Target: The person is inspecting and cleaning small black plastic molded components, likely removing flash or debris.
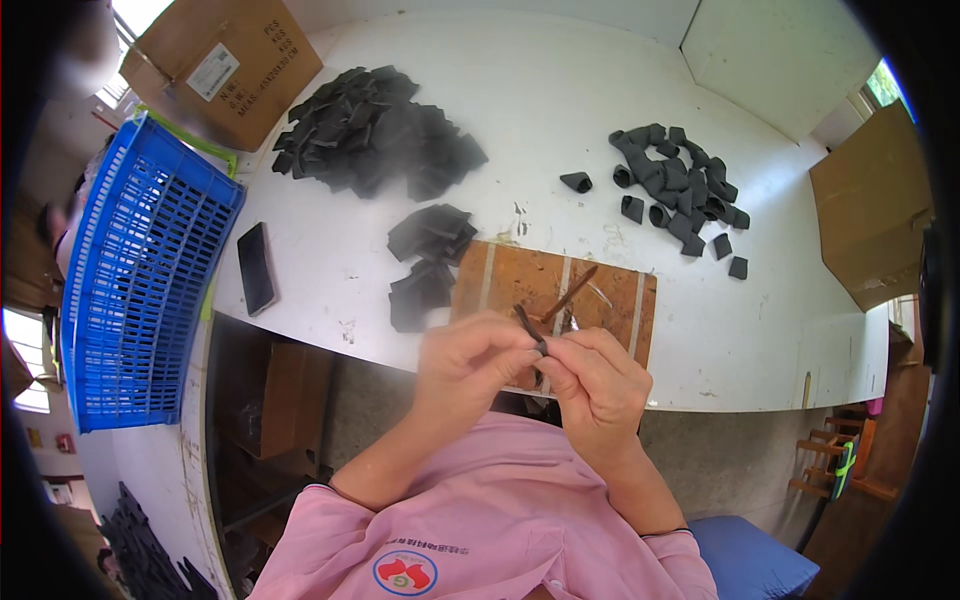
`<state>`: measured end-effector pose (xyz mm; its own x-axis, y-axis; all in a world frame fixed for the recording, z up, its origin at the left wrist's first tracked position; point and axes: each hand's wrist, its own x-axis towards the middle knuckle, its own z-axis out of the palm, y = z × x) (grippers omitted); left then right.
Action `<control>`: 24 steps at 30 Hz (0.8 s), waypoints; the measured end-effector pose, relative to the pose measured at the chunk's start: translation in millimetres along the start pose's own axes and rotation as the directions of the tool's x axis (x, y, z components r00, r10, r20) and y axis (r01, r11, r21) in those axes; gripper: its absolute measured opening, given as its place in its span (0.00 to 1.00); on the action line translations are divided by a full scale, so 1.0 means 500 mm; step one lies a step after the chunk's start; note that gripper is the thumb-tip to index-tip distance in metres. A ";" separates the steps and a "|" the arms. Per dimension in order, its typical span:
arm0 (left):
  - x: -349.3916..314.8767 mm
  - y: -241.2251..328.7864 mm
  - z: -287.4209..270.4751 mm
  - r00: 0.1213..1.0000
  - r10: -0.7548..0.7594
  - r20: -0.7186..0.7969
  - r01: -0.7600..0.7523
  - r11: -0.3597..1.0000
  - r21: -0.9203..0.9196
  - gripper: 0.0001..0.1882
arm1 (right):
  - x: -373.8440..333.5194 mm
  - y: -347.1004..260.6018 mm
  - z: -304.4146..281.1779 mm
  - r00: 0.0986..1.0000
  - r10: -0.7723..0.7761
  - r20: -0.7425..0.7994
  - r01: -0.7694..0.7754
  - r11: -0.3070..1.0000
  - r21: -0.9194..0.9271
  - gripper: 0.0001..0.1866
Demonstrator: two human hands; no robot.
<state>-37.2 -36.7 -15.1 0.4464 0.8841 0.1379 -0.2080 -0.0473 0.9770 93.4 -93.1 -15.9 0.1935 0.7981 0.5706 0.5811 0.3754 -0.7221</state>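
Observation:
My left hand [476,352] and my right hand [602,382] meet above the near edge of the table, fingertips pinched together on a small black fabric-like piece [530,328]. One end of that piece sticks up between the fingers; the rest is hidden by them. Beneath and beyond the hands lies a brown wooden board [620,300] with pale lines across it. A thin brown stick [572,291] slants over the board, its lower end partly behind my hands. Left of the board are two small stacks of flat black pieces [432,232].
A large heap of flat black pieces [365,130] lies at the far left. Black pieces bent into loops [675,180] are spread at the right. A phone [256,268], blue plastic basket [150,280] and cardboard box [225,70] stand left; another box [875,205] is right.

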 end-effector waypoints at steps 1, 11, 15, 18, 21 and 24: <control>0.001 -0.001 -0.001 1.000 -0.014 0.024 0.014 1.000 0.005 0.02 | 0.003 -0.002 0.002 1.000 -0.011 0.000 0.011 1.000 0.010 0.10; 0.001 -0.002 0.010 0.979 -0.200 -0.036 0.200 0.980 -0.017 0.01 | 0.004 0.009 -0.001 0.990 0.143 0.004 -0.143 0.989 -0.044 0.04; 0.002 -0.027 -0.002 1.000 -0.011 -0.014 0.014 0.960 0.280 0.01 | 0.000 0.018 -0.001 0.982 0.190 -0.011 -0.190 0.982 -0.005 0.03; 0.005 -0.021 0.004 0.982 0.188 -0.015 -0.162 0.879 0.449 0.03 | 0.003 0.004 -0.002 0.962 0.274 0.005 -0.273 0.954 0.121 0.03; 0.009 -0.028 0.034 0.898 0.429 0.098 -0.420 0.769 0.482 0.05 | -0.009 0.001 -0.005 0.972 0.235 -0.020 -0.234 0.971 0.043 0.05; 0.001 -0.041 0.053 0.848 0.518 0.113 -0.484 0.670 0.562 0.09 | -0.008 0.005 -0.010 0.994 0.105 -0.019 -0.107 0.989 -0.101 0.04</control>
<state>-9.7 -47.8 -30.6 0.3691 0.6728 0.6412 0.1339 -0.7212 0.6797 97.9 -98.0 -18.0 0.2689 0.8238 0.4990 0.6339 0.2388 -0.7357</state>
